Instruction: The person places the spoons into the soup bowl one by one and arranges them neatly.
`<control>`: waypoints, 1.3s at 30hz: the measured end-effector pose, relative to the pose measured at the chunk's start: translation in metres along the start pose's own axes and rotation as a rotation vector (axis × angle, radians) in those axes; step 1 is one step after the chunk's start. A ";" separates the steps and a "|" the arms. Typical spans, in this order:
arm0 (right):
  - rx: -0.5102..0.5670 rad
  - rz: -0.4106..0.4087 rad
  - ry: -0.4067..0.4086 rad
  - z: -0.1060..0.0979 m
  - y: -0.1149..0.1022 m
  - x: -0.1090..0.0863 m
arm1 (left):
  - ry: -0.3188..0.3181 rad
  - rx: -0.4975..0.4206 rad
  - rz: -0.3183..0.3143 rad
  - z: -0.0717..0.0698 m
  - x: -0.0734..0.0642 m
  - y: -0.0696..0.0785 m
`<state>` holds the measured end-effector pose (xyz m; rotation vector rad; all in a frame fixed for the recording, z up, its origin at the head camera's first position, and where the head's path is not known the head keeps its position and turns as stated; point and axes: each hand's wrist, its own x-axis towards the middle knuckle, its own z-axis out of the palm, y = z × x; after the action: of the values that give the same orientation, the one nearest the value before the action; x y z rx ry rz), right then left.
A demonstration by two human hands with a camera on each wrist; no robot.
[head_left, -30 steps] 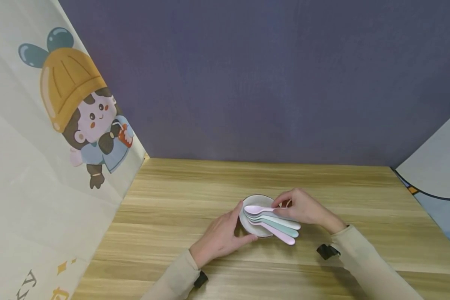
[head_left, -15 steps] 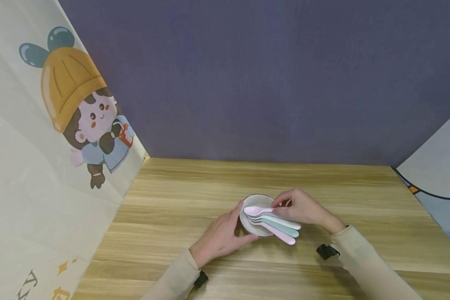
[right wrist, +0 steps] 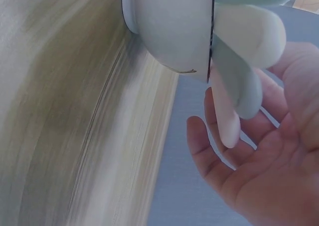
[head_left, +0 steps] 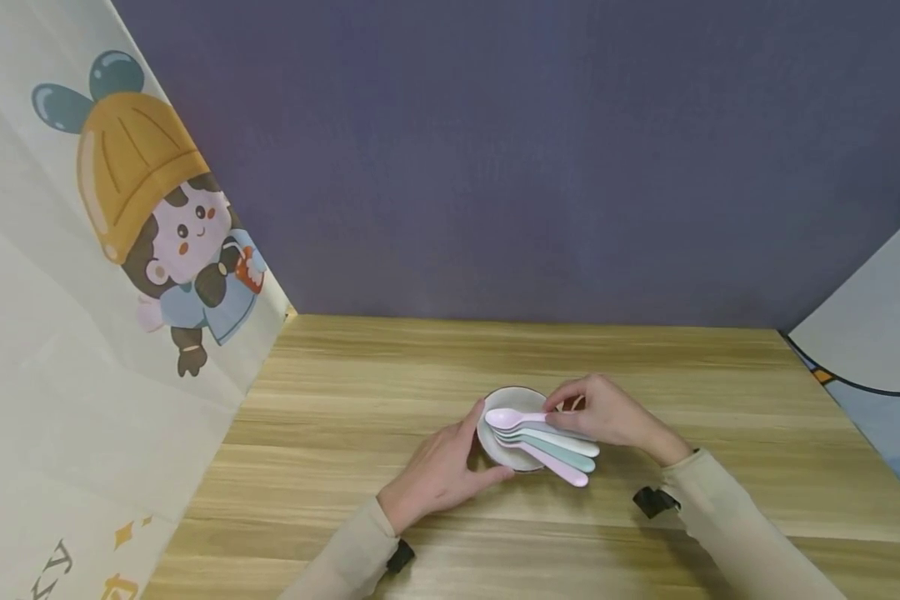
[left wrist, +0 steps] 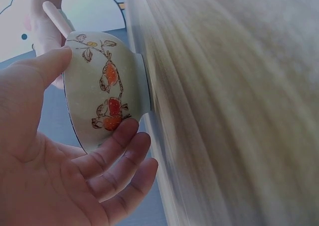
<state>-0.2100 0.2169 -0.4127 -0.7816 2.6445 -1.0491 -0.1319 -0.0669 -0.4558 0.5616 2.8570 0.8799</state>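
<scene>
A small white bowl [head_left: 512, 398] stands on the table, with orange and red fruit painted on its side, seen in the left wrist view. My left hand [head_left: 444, 473] holds it from the left, thumb at the rim and fingers along the wall. Several spoons lie fanned in the bowl, handles sticking out over its right rim. My right hand [head_left: 606, 412] pinches the handle of the farthest one, a pink spoon [head_left: 502, 418]. Beside it come a grey spoon handle [right wrist: 239, 81], a white spoon [head_left: 576, 444], a green spoon [head_left: 570, 459] and a nearer pink spoon [head_left: 562, 472].
The wood-grain table [head_left: 375, 375] runs back to a dark blue-grey panel [head_left: 495, 167]. A pale panel with a cartoon figure [head_left: 187, 225] borders the left side, and a white and light-blue panel [head_left: 877, 333] the right. Black straps [head_left: 654, 502] hang at both wrists.
</scene>
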 end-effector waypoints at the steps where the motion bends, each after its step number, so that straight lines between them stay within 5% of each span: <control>1: -0.001 0.000 0.002 0.000 0.000 0.000 | 0.001 -0.001 0.001 0.000 0.000 0.000; 17: 0.012 0.044 0.036 -0.001 0.006 -0.005 | 0.000 0.008 -0.011 0.001 0.001 0.000; 31: 0.085 0.088 0.157 -0.007 0.017 -0.018 | 0.027 0.015 0.006 0.000 0.005 -0.004; 39: 0.125 0.194 0.262 -0.011 0.022 -0.035 | 0.032 -0.006 0.026 0.001 0.002 -0.007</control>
<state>-0.1930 0.2558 -0.4206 -0.3747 2.7614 -1.3245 -0.1358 -0.0710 -0.4601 0.5903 2.8806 0.9100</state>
